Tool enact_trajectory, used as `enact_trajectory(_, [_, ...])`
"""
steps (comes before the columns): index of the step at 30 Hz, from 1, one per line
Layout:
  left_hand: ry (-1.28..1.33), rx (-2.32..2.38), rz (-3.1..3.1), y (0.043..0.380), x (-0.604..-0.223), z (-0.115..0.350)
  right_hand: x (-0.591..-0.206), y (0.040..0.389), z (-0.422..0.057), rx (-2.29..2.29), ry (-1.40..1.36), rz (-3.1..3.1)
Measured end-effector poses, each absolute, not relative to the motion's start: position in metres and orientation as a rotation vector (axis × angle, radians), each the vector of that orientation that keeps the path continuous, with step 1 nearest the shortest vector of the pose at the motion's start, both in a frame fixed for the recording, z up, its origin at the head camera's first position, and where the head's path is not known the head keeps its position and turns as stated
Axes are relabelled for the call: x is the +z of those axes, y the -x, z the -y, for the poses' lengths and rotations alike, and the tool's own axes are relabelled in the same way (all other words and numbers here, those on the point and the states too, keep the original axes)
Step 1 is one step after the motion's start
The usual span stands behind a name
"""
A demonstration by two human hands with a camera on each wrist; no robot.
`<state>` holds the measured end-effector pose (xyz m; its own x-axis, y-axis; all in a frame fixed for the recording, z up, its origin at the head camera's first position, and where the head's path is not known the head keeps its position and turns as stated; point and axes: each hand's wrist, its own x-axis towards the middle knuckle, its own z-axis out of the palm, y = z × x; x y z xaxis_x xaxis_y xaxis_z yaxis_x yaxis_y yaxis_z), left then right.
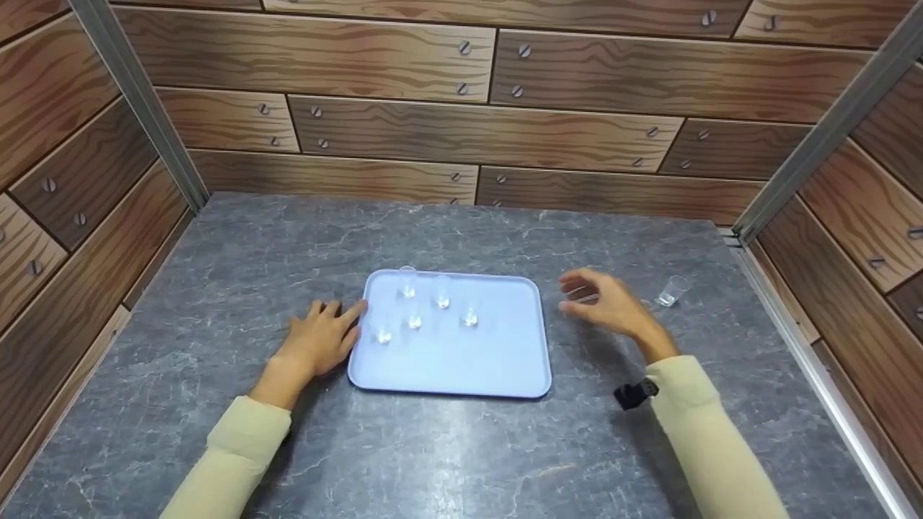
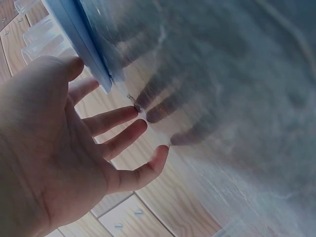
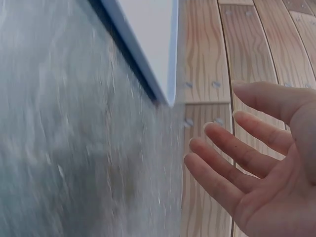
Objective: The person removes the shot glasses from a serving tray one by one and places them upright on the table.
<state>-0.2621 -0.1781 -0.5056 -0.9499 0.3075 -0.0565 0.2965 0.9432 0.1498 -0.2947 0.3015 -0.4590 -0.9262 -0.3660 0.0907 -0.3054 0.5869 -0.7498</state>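
A pale blue tray (image 1: 497,360) lies on the table, with several small clear cups standing on its left and middle part, among them a cup (image 1: 470,316) and a cup (image 1: 383,335). My left hand (image 1: 322,335) is spread on the table at the tray's left edge, its index finger and thumb right at the rim. In the left wrist view the other fingertips rest on the tabletop. To the right of the tray hovers my right hand (image 1: 606,303), fingers loosely bent; the right wrist view shows nothing between them. Beyond that wrist stands another clear cup (image 1: 673,290).
The grey marbled table (image 1: 447,454) is enclosed by wood-patterned walls (image 1: 404,122) at the back and both sides. Metal frame posts (image 1: 800,144) rise at its back corners. A black watch-like device (image 1: 634,394) sits at my right sleeve.
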Motion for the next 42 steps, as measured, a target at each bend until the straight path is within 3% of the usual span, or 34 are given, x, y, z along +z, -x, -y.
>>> enact_trajectory(24, [-0.467, 0.231, -3.034, 0.264, -0.505, 0.177, -0.478, 0.295, -0.212, -1.414, 0.638, -2.523])
enact_trajectory(42, [-0.46, 0.237, -3.023, 0.26, -0.505, 0.177, -0.488, 0.303, -0.182, -1.435, 0.611, -2.517])
